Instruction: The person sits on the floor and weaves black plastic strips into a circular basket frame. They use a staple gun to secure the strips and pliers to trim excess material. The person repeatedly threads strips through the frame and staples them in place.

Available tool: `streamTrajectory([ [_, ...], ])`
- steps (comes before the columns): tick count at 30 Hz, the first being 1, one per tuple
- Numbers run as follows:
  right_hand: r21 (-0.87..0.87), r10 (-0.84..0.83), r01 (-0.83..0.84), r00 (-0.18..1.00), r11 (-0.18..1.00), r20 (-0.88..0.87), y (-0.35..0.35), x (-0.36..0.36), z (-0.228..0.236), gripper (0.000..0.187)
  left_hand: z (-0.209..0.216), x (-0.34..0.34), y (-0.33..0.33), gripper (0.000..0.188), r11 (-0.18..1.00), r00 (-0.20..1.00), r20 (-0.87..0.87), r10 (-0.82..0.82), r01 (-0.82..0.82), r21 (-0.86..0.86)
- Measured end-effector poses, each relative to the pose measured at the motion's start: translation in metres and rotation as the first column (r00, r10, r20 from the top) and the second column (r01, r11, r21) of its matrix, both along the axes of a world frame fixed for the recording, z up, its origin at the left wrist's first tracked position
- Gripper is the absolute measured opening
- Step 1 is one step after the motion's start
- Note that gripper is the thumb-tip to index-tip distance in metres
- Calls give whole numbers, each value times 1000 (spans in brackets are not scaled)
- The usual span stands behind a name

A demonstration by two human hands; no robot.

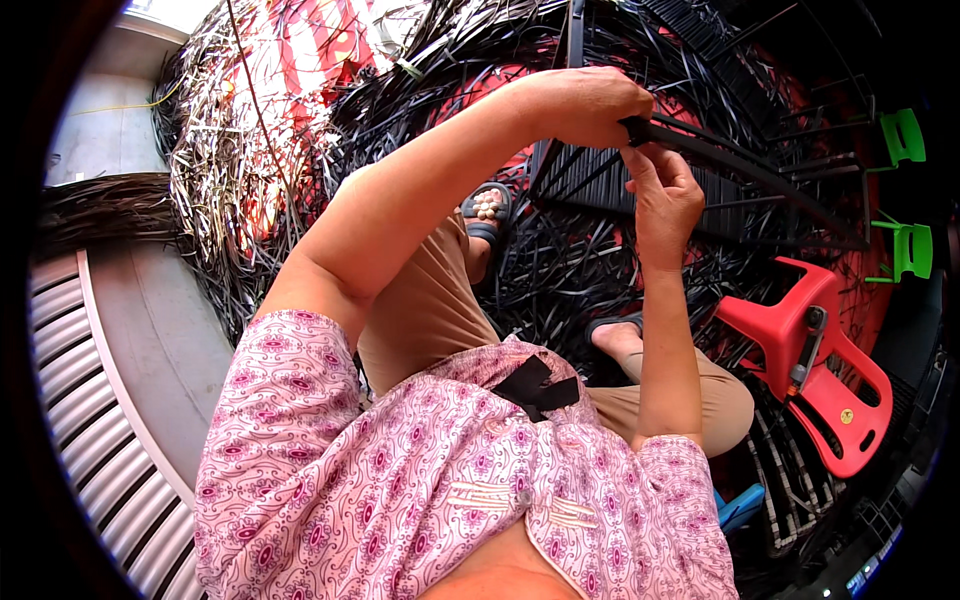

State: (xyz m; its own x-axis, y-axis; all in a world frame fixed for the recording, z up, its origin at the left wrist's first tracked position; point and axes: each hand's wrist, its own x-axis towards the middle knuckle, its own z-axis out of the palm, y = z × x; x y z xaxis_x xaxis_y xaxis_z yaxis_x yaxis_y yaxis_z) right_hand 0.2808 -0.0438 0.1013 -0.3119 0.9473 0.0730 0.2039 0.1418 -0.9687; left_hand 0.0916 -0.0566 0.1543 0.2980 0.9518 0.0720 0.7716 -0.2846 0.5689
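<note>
A dark frame bar, part of a black frame that looks like a piece of furniture, runs off to the right from my hands. My left hand reaches across from the left, its fingers curled closed at the bar's near end, where black strip material shows. Just below it, my right hand is raised with thumb and fingers pinched together; whatever sits between them is hidden. Beneath the bar, a panel of close black strips fills part of the frame.
Loose black strips cover the floor around my sandalled feet. To the right stands a small red plastic chair with a dark-handled tool on it. Green plastic pieces lie beyond. A slatted metal bench is at the left.
</note>
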Motion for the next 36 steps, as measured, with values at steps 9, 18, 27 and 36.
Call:
streamTrajectory([
  [9,-130,48,-91,952,987,-301,4,-4,-14,16,-1,0,0,29,999,1000,23,22,-23,43],
  [18,-151,-24,-34,932,988,-362,1,-5,-30,18,3,3,0,29,998,997,43,67,-67,2],
  [27,-120,2,-62,895,991,-446,4,-7,-33,16,-7,3,2,28,995,995,52,82,-84,45],
  [36,-135,3,-78,874,988,-486,4,-11,-32,15,-9,7,-1,27,984,988,21,152,-154,92],
])
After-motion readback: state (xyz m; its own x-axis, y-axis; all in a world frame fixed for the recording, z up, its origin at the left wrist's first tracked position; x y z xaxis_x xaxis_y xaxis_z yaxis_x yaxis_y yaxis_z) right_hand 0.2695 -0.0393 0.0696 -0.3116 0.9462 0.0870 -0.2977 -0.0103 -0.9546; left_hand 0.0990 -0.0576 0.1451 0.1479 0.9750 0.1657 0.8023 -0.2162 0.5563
